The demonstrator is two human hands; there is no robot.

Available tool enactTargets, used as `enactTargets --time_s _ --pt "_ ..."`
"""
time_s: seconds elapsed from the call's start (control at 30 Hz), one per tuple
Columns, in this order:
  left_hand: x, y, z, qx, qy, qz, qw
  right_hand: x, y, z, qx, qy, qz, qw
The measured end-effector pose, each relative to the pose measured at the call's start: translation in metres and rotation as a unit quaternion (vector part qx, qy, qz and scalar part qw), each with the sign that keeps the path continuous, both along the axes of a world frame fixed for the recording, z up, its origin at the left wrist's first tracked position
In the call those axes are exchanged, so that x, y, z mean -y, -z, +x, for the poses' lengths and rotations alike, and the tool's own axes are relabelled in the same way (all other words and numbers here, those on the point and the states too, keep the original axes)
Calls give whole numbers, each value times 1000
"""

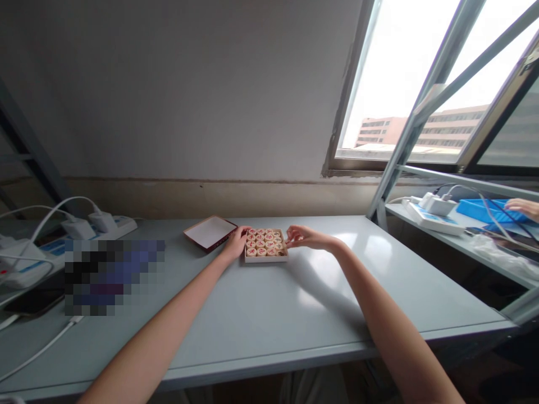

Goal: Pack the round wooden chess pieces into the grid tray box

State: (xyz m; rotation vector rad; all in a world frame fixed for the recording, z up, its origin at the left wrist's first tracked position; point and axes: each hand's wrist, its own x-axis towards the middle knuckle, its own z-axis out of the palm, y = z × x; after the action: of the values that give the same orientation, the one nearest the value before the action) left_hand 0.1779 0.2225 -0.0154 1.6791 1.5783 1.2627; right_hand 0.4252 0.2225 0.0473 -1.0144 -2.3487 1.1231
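Centre frame, on the grey worktop (269, 314), left hand (236, 242) is curling against a shallow tray (266, 259) of round xiangqi pieces (266, 242); right hand (302, 237) is touching its right edge, fingers loosely spread, pinch unclear. Tray seems light, stiff; pieces loose; side walls look best for holding.

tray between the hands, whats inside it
The shallow tray holds round xiangqi pieces in rows, red characters up; they cover its floor, so that cannot be seen.

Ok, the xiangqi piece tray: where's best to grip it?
Probably by its left and right walls, coming in from both sides, where the left hand and right hand sit. The discs fill the shallow tray, leaving only its low rim free.
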Motion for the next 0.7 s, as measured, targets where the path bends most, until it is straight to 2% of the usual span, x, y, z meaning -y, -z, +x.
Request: enactTargets --time_s 0.07,0.17,0.23,0.3,0.4,0.47,0.5,0.6,0.7 --pt "0 1 0 9 0 -2 1000 -3 -2 12 27 29 -34 999" --pt "-1 2 0 11 1 4 1000 -8 -3 26 172 104 -28 979" --pt "-1 3 0 8 5 12 1000 -9 -2 29 266 152 29 952" --pt "-2 3 0 5 6 17 1000 -8 -1 25 303 184 108 929" --pt "-2 2 0 -2 3 9 1000 -6 6 11 268 241 250 898" --pt "-1 1 0 -6 3 2 1000 -5 16 -2 235 267 313 881" --pt "-1 1 0 -8 4 1 1000 -5 22 -8 229 267 317 881" --pt "-1 1 -1 -10 2 8 1000 -8 39 -20 243 241 264 902" --pt "-1 1 -1 -5 3 14 1000 -13 50 -20 235 221 238 916"
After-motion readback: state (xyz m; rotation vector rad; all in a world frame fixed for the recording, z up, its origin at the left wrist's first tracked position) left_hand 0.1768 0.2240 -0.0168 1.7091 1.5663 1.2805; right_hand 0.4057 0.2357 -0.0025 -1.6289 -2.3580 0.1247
